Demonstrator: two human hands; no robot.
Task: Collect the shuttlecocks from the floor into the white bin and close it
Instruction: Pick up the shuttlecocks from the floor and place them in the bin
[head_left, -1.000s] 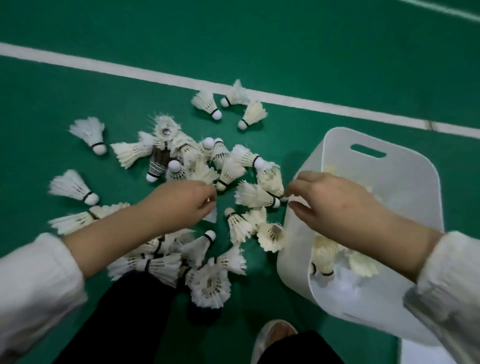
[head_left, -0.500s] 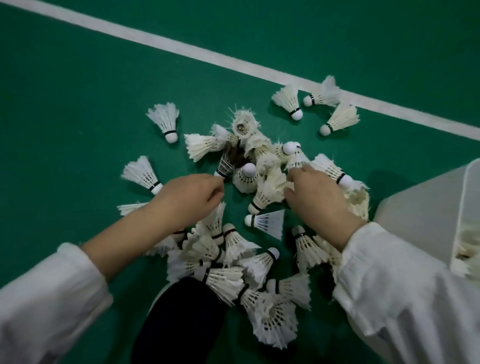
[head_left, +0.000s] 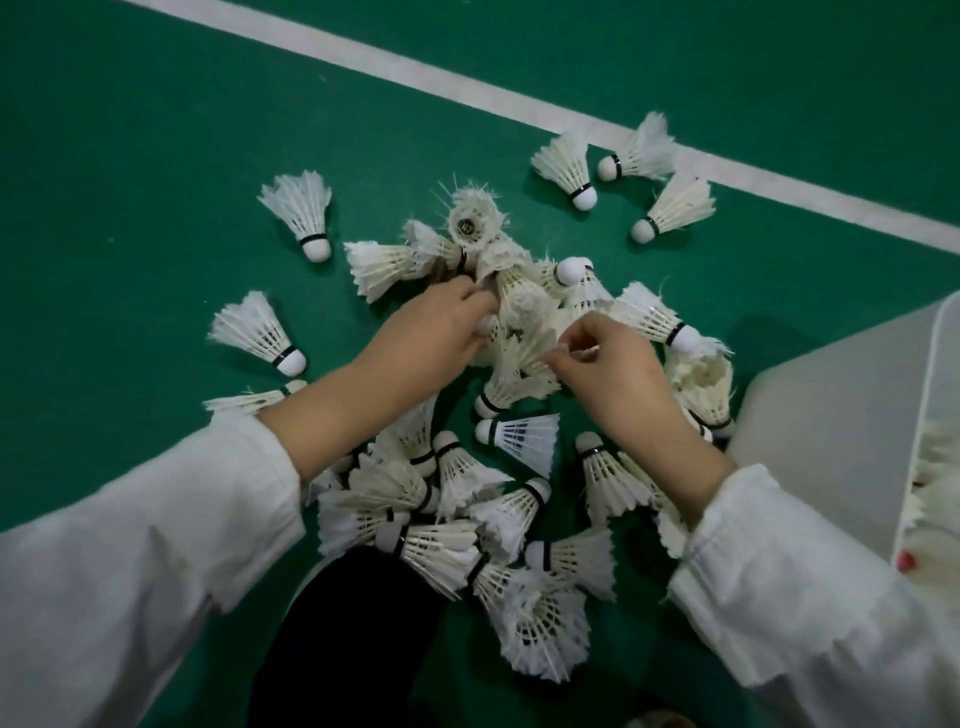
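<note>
In the head view, the gathering step is judged to be in hand: a loose heap of shuttlecocks (head_left: 519, 332) is spread on the green floor (head_left: 130, 208), and both hands are sunk into its upper middle. The left hand (head_left: 431, 332) is seen with its fingers (head_left: 475, 301) curled down into the feathers, apparently gripping a cluster. The right hand (head_left: 613, 374) is seen with thumb and fingertips closed together on the feather skirt of one piece; how many are held cannot be told. Stragglers are scattered apart from the heap: three near the white court line (head_left: 467, 88) and two well off to the left (head_left: 301, 213). The white bin (head_left: 831, 415) is cut off at the right edge, just beside the heap. A few shuttlecocks are made out inside it (head_left: 935, 483), with a small red item (head_left: 906, 561) that cannot be identified. No lid is visible. Little of the task is judged done, as most pieces lie on the floor. The next move calls for the gripped handful to be lifted clear without feathers snagging, carried right over the rim and released.
</note>
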